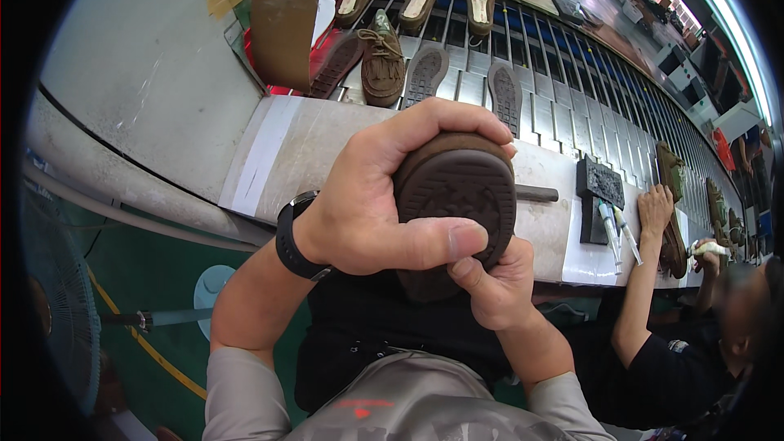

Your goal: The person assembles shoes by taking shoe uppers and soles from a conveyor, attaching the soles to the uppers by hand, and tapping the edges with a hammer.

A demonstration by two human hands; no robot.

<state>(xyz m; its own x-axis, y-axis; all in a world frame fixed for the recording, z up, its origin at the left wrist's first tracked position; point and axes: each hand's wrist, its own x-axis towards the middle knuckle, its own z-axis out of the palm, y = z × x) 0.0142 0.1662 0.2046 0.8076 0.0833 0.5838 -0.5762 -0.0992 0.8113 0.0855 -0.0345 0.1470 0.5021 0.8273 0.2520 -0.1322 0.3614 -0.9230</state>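
We see a brown shoe [457, 184] held up, sole outward, over the near edge of the pale counter [314, 135]; the left hand [384, 216] curls over its upper end, thumb across the sole, and the right hand [502, 290] grips it lower down. Toward the counter's right end, a black block [600, 184] stands by two slim tubes [610, 229] (syringe-like, as far as we can make out) on a white sheet [584, 261]. Beyond the counter's far edge runs a slatted metal conveyor [547, 98], where we find a laced shoe [382, 69], loose soles [426, 73] and, farther back, pale-lined shoes [420, 4]. Around us, a fan [65, 278] stands left on green floor [163, 310], a strip light [725, 16] glares upper right, and a black-shirted co-worker [686, 367] handles another shoe [674, 249].
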